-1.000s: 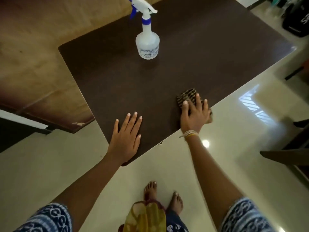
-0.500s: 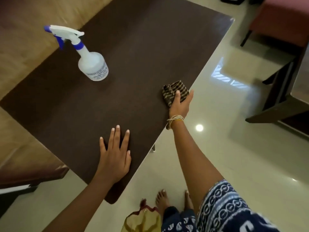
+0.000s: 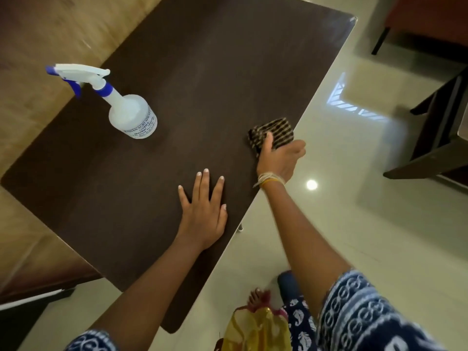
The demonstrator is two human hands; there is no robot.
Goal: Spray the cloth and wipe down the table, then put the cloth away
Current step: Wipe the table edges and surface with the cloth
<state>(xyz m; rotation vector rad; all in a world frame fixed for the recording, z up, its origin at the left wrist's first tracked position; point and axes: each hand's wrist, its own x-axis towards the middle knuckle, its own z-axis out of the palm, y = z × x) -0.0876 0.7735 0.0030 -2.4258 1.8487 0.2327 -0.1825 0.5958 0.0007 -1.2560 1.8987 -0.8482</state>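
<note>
two hands on table (image 3: 215,72): left hand (image 3: 202,211) flat by near edge, right hand (image 3: 278,158) gripping cloth (image 3: 276,131) at right edge. bottle (image 3: 129,115) left. keep cloth flat, overlap strokes inward.

A folded dark striped cloth (image 3: 272,131) lies at the brown table's (image 3: 202,84) right edge.

The only writing in view is on a white label wrapped around the base of the clear spray bottle (image 3: 131,115) with a blue and white trigger, standing on the dark brown table (image 3: 202,72). The label carries several lines of small dark print, blurred and curved away; one line seems to include "INDIA", the rest unreadable.
</note>
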